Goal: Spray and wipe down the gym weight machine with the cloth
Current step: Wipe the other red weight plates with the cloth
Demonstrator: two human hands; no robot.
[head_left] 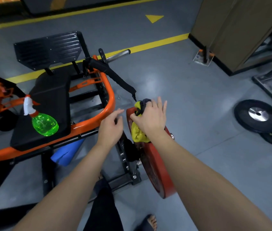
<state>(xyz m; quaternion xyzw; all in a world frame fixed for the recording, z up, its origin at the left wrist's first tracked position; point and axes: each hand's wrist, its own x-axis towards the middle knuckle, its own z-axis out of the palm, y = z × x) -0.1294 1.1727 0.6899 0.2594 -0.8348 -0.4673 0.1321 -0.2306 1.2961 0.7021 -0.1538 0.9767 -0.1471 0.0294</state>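
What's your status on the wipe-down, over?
Right hand holds cloth on red weight plate, top edge. Left hand open, empty, beside plate. Spray bottle lying on seat pad. Nothing blocking the wipe.

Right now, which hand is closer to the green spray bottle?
Left. The left hand hovers right of the spray bottle; the right hand is farther right, holding the cloth on the red plate.
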